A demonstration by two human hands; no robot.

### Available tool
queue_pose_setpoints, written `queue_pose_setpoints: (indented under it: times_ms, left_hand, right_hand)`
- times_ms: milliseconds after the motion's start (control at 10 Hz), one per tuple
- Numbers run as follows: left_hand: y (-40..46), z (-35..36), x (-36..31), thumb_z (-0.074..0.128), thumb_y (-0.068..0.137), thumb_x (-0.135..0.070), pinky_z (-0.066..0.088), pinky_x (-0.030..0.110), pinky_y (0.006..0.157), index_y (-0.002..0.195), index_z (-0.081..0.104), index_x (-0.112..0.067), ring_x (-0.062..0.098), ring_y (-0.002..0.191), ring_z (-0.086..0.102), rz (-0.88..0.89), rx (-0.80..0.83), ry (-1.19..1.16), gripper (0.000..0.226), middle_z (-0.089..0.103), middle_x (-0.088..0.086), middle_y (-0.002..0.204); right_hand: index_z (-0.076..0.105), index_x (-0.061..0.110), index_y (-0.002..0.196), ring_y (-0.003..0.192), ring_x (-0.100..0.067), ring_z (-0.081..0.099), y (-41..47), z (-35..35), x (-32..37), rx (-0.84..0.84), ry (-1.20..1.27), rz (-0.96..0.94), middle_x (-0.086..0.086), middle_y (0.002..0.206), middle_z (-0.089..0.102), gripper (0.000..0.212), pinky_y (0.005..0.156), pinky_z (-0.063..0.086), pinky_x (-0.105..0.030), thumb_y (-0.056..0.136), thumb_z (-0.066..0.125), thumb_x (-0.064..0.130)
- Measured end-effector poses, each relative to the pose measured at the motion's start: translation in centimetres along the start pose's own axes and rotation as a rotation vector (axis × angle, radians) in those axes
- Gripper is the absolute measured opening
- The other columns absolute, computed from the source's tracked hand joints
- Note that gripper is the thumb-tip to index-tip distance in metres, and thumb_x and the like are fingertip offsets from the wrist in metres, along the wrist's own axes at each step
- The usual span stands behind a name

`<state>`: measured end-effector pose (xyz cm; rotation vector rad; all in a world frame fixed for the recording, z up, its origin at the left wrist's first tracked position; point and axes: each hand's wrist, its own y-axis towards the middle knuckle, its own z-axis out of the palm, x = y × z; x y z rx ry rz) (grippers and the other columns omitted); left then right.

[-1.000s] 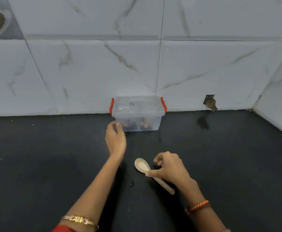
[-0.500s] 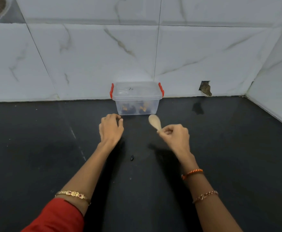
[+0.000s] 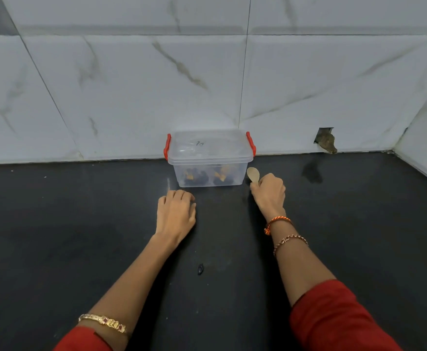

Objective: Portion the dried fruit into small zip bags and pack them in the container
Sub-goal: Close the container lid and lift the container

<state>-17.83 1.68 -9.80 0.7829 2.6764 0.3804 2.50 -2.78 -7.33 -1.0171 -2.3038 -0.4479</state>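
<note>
Task looks near its end, judging by the layout. The clear plastic container (image 3: 209, 158) sits at the back of the black countertop (image 3: 55, 236), against the marble-tiled wall (image 3: 131, 84), with its lid on and both red clip handles (image 3: 167, 146) up at the sides. Through the front wall, dark and orange-yellow dried fruit (image 3: 208, 176) shows at the bottom; whether it sits in zip bags cannot be told, too blurred through the plastic. No loose bags or open fruit supply in view. The right hand (image 3: 269, 193) is just right of the container, fingers curled round the handle of a pale spoon (image 3: 253, 175), bowl sticking up beside the container's front right corner; touching or just apart, cannot tell. The left hand (image 3: 175, 214) rests knuckles-up on the counter in front of the container's left corner, fingers loosely curled, holding nothing visible. One small dark piece (image 3: 200, 269), possibly a stray fruit bit, lies on the counter between the forearms. Left to do, probably: put the spoon away, pick up the stray piece.
</note>
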Motion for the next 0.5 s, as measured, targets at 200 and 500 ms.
queue_pose_setpoints:
  times_ms: [200, 500]
  left_hand:
    - [0.1, 1.1, 0.5, 0.058, 0.087, -0.016, 0.036, 0.037, 0.081, 0.088, 0.067, -0.008, 0.029, 0.09, 0.059, -0.008, -0.043, 0.0, 0.012, 0.066, 0.008, 0.095]
    - [-0.2, -0.1, -0.1, 0.049, 0.092, -0.02, 0.028, 0.031, 0.088, 0.102, 0.064, -0.012, 0.023, 0.099, 0.056, -0.038, -0.035, 0.008, 0.02, 0.064, 0.004, 0.106]
  right_hand:
    - [0.061, -0.003, 0.095, 0.091, -0.033, 0.06, 0.7, 1.1, -0.4, -0.059, -0.148, -0.092, -0.019, 0.098, 0.062, 0.028, 0.071, 0.046, -0.037, 0.092, 0.051, 0.023]
    - [0.046, 0.007, 0.06, 0.056, -0.021, 0.047, 0.6, 0.7, -1.0, -0.087, 0.175, 0.016, -0.006, 0.059, 0.048, 0.053, 0.057, 0.038, -0.03, 0.089, 0.05, 0.052]
